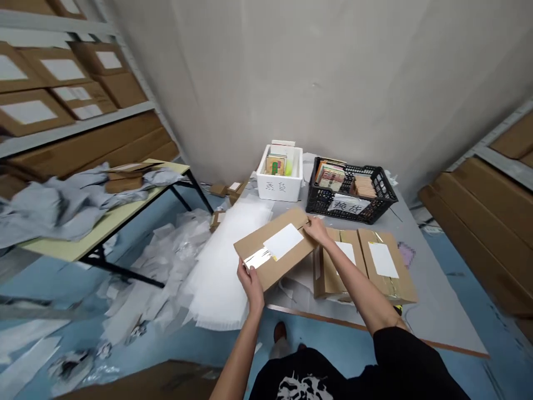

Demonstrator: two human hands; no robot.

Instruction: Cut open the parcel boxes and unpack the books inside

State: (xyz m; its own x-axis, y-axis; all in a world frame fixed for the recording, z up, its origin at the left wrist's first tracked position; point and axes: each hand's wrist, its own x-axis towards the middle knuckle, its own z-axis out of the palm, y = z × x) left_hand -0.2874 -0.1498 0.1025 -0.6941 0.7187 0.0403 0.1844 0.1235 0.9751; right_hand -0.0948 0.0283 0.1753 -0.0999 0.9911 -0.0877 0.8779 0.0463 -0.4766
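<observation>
In the head view, a flat cardboard box (266,258) is gripped by the left hand (250,283), curled around its near edge, and pinched by the right hand (318,230) at its far edge. It is held over a white foam sheet (216,272), just beside two labelled cartons (362,266).

Both hands on a flat cardboard box (266,253) with a white label (283,241) and a shiny strip on top: left hand (251,284) at the near edge, right hand (318,231) at the far end. Right forearm crosses over two taped cardboard boxes (387,264) lying on the gray desk (437,294). White foam sheet (216,272) just left of the held box. Behind: white foam box (278,189) of books, black plastic crate (353,211) of books with a paper sign.
</observation>
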